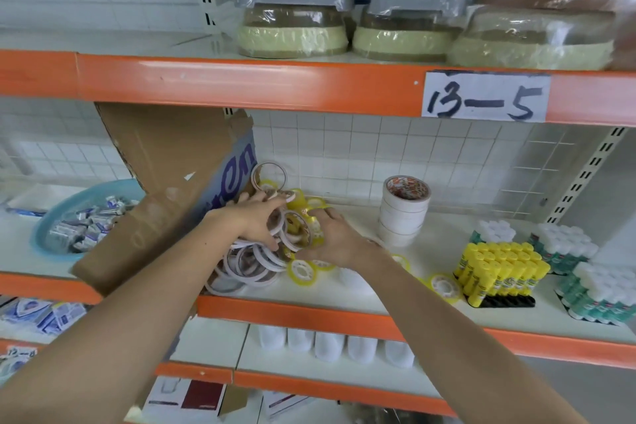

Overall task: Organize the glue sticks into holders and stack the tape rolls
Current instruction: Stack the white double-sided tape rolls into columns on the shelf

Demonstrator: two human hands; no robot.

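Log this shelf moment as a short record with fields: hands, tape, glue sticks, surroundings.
left hand: left hand grips a bunch of white tape rings
right hand: right hand holds the same bunch from the other side
loose tape: white rings and small yellow rolls scattered on the shelf
stacked tape: stack of wide white rolls, upright, right of the hands
glue sticks: yellow glue sticks standing in a black holder
surroundings: torn cardboard box and blue basin to the left

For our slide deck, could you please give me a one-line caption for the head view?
Both hands, left hand and right hand, gather loose white and yellow tape rolls on an orange-edged shelf.
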